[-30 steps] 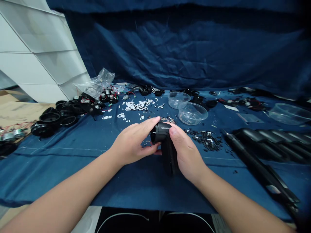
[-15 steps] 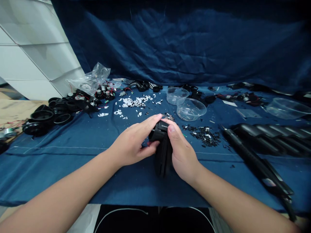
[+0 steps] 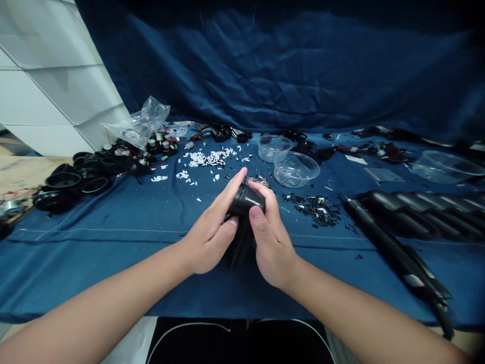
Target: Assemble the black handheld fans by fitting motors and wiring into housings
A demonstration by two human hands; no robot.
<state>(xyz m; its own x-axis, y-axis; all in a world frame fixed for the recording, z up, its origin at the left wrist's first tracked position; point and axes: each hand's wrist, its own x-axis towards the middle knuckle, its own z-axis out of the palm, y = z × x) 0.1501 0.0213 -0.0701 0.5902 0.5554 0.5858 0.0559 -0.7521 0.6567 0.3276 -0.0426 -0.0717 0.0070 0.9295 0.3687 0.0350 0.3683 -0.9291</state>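
Between my hands is a black hair-dryer-shaped housing [image 3: 247,199], with white lettering on its round head and a handle pointing down toward me. My left hand [image 3: 214,230] presses straight fingers along the head's left end, its thumb curled in beneath. The fingers of my right hand [image 3: 275,237] wrap round the right side of the head, with the thumb on the near face by the lettering. Both palms partly cover the housing, so its ends are hidden. Just beyond my fingertips lies a small pile of tiny screws [image 3: 258,180].
Clear plastic bowls [image 3: 296,169], white slips [image 3: 208,157] and small black pieces [image 3: 318,210] lie beyond my hands. A black electric screwdriver [image 3: 382,242] and a row of black housings [image 3: 420,212] are at right. Black round parts [image 3: 64,181] and wired motors [image 3: 161,144] sit left.
The housing has turned and tilted so its lettering now faces me more fully. My left hand lies flatter along its end, and my right hand has shifted slightly left.
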